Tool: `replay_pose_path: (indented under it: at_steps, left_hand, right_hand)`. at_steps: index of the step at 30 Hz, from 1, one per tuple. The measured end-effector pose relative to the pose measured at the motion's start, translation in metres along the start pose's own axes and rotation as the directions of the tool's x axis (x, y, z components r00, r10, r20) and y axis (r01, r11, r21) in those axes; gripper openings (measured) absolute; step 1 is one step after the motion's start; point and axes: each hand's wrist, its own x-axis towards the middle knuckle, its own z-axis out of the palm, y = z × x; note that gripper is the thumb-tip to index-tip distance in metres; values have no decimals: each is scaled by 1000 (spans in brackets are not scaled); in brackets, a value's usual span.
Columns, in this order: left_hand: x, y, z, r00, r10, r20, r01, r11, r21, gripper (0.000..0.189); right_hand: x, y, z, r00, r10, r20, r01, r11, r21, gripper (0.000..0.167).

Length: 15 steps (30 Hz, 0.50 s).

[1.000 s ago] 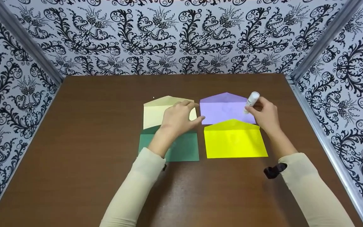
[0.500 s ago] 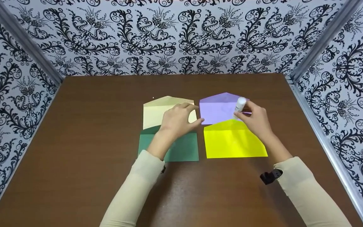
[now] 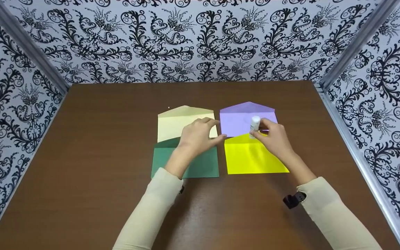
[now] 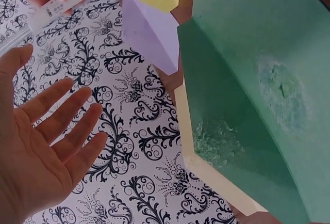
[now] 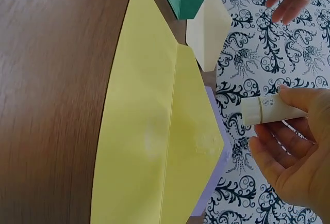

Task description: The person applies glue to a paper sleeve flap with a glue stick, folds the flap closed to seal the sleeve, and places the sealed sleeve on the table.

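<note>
Pinches the glue stick near-upright in the right hand, by the yellow envelope flap, with left hand spread, empty.

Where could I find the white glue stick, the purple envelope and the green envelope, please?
White glue stick point(image 3: 254, 125): head view, mid-barrel.
Purple envelope point(image 3: 237, 123): head view, body below the flap.
Green envelope point(image 3: 203, 163): head view, body's right side.
</note>
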Motion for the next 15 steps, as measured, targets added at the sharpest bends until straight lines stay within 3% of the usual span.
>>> replay_pose_path:
  at_steps: [15]
  left_hand:
    - [-3,6,9,999,8,45,-5,997,-74,55]
  right_hand:
    - [-9,-17,12,995,-22,98,21,1000,10,35]
